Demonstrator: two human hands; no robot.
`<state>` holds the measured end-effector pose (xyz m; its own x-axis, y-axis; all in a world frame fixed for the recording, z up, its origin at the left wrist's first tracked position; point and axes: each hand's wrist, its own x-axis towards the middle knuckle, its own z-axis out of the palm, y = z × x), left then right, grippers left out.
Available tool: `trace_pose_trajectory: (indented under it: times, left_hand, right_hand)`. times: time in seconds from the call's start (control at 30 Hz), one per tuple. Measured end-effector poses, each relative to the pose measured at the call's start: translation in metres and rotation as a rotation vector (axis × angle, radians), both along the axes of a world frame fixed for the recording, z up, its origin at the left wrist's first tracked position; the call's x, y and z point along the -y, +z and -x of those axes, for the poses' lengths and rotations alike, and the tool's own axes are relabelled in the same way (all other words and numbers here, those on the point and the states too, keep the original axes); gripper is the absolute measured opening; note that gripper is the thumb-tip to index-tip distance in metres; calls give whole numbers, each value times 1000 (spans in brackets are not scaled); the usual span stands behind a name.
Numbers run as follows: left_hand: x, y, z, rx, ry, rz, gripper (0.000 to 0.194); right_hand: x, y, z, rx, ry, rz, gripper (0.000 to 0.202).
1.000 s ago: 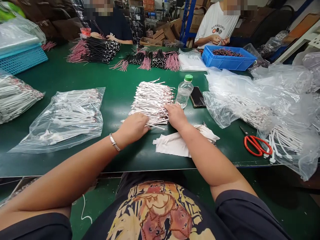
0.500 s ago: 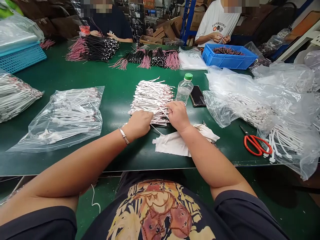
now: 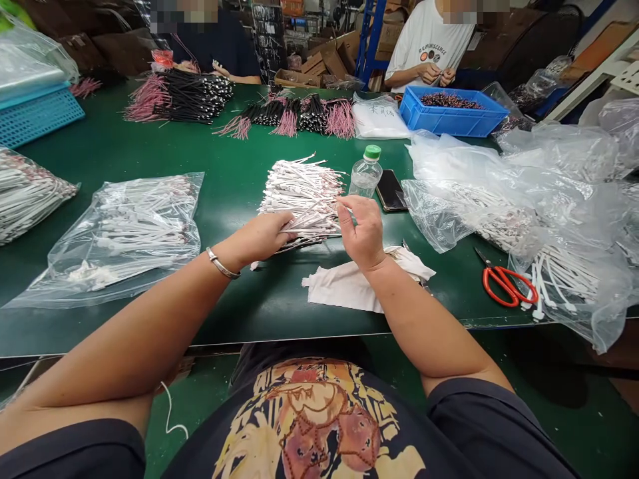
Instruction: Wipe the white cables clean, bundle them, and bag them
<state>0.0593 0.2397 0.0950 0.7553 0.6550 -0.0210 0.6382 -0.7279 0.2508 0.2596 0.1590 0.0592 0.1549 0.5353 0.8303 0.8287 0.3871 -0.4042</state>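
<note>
A stack of white cables [image 3: 299, 189] with reddish ends lies in the middle of the green table. At the stack's near left edge, my left hand [image 3: 264, 237] is closed, its thumb and fingers on a white cable that runs over the stack. My right hand [image 3: 363, 229] is raised at the stack's right side, thumb and forefinger pinched at what looks like the thin end of that cable. Its other fingers are curled. Below my right hand lies a white cloth [image 3: 344, 286], partly under the wrist. Just past the hand stands a water bottle with a green cap [image 3: 367, 173].
A phone [image 3: 391, 191] lies by the bottle. Red-handled scissors [image 3: 506, 283] and bags of white cables [image 3: 564, 266] are on the right; another bag of cables [image 3: 144, 219] is left. Across the table, two people sit behind black-and-pink wire bundles [image 3: 190, 96] and a blue bin [image 3: 449, 120].
My left hand has moved left and turned, its thumb now showing. My right hand has lifted slightly and shifted right, away from the stack. The thin strand above the cloth is no longer there.
</note>
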Motion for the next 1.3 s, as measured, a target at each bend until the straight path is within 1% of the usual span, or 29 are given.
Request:
trace_pose_trajectory:
  times: [0.07, 0.13, 0.2, 0.27, 0.33, 0.4, 0.5, 0.53, 0.6, 0.67, 0.8, 0.9, 0.97, 1.0, 1.03, 1.07, 1.1, 1.17, 1.23, 1.27, 1.3]
  left_hand:
    - [0, 2, 1, 50, -1, 70, 21]
    - [-2, 3, 2, 99, 23, 131, 23]
    - [-4, 5, 4, 135, 61, 153, 25]
    - [-7, 5, 7, 158, 79, 148, 26]
    - [-9, 6, 10, 173, 89, 154, 27]
    - [-9, 7, 13, 177, 113, 182, 30]
    - [-6, 10, 14, 169, 127, 217, 30]
    - [-4, 10, 13, 168, 118, 214, 29]
    - [-1, 11, 11, 171, 94, 191, 28]
    - [0, 9, 9, 175, 69, 165, 28]
    - [2, 10, 8, 211, 60, 128, 32]
    - [7, 18, 10, 323, 105, 162, 33]
    - [12, 24, 11, 441, 144, 233, 33]
    - [15, 27, 11, 509, 153, 275, 34]
    - [19, 29, 9, 589, 154, 315, 34]
    - [23, 31, 7, 692, 154, 346, 34]
    - [27, 32, 3, 820, 159, 368, 33]
    - [38, 34, -8, 1131, 183, 378, 29]
    - [50, 35, -21, 1401, 197, 366, 25]
    - [56, 36, -29, 1476, 195, 357, 23]
    - [61, 36, -36, 1512, 193, 348, 21]
  right_hand:
    - [2, 0, 2, -7, -39, -17, 22]
    - [4, -1, 7, 48, -24, 25, 29]
    - [5, -4, 13, 175, 91, 113, 29]
    - [4, -8, 20, 322, 221, 186, 25]
    - [1, -13, 27, 426, 277, 236, 25]
    - [-1, -16, 32, 430, 233, 286, 28]
    - [-1, -20, 37, 275, 95, 356, 33]
    - [0, -20, 38, 225, 70, 368, 32]
    - [2, -19, 40, 195, 73, 397, 32]
    - [3, -18, 41, 234, 82, 453, 35]
    - [-2, -19, 41, 295, 38, 626, 35]
    - [-6, -21, 37, 267, 23, 753, 30]
    - [-7, -22, 35, 252, 22, 789, 27]
    - [-6, -21, 35, 211, 33, 777, 28]
    - [-5, -20, 37, 126, 63, 751, 30]
    - [-2, -18, 40, -16, 121, 724, 33]
    - [1, -15, 44, -213, 207, 706, 37]
    - [9, -8, 54, -700, 455, 733, 48]
    - [18, 0, 64, -1141, 735, 846, 57]
    - [22, 4, 67, -1321, 853, 899, 59]
    - [25, 8, 68, -1470, 943, 930, 59]
